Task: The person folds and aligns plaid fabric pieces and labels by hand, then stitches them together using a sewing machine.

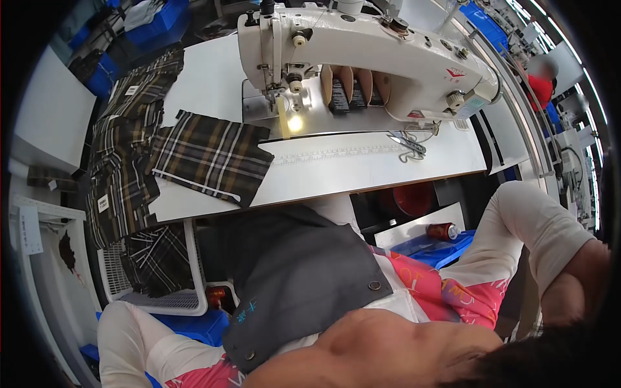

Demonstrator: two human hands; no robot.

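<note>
Brown plaid cloth — one panel point(213, 155) lies on the table point(323, 173) left of the machine point(381, 42), its longer axis roughly crosswise, one end meeting the pile point(119, 152), the other facing the machine. Both hands are out of view — I cannot tell whether they are spread, pressed together or pinching anything. Forward of the left sleeve point(132, 336), the panel is nearer to it than to the right sleeve point(527, 216), right of the machine.

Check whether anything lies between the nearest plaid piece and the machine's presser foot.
Nothing visible does: between the plaid piece and the presser foot only flat work surface shows. A yellow strip stands just right of the foot.
</note>
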